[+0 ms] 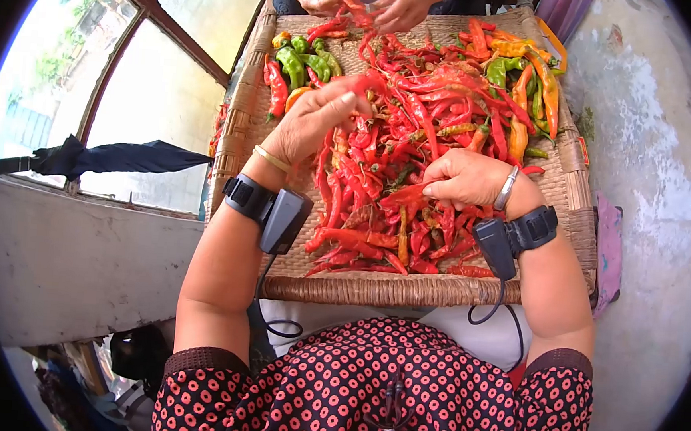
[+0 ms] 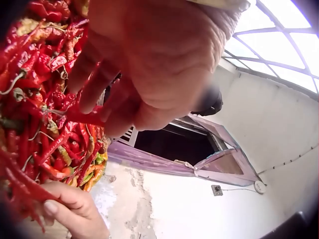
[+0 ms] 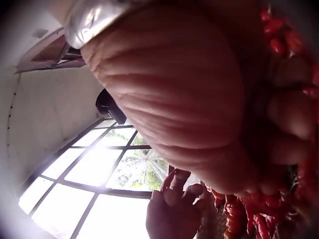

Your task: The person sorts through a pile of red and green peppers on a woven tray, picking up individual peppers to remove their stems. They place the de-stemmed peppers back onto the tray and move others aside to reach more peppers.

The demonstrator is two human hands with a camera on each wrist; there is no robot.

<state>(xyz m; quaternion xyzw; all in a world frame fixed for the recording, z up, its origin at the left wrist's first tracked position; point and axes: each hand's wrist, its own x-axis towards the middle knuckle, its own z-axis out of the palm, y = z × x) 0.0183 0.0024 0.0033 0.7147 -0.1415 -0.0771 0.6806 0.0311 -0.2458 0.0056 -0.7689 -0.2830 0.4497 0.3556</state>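
A large heap of red chili peppers point(image 1: 418, 100), many wrinkled, covers the middle of a woven surface point(image 1: 284, 264). My left hand point(image 1: 312, 125) is raised over the heap's left side, its fingertips blurred. In the left wrist view its fingers curl at the end of a red chili pepper point(image 2: 82, 116) with a pale stem. Lower and to the right, my right hand point(image 1: 476, 179) pinches a red chili pepper point(image 1: 405, 196) between thumb and fingers, just above the heap. The left wrist view also shows this right hand point(image 2: 75, 211) from the side.
Across the heap, another person's hands point(image 1: 404, 5) handle red peppers. Green peppers point(image 1: 293, 66) lie at the far left, orange-yellow peppers point(image 1: 545, 81) at the far right. A folded dark umbrella point(image 1: 133, 162) rests on the sill by the window point(image 1: 150, 82). A wall point(image 1: 646, 156) stands to the right.
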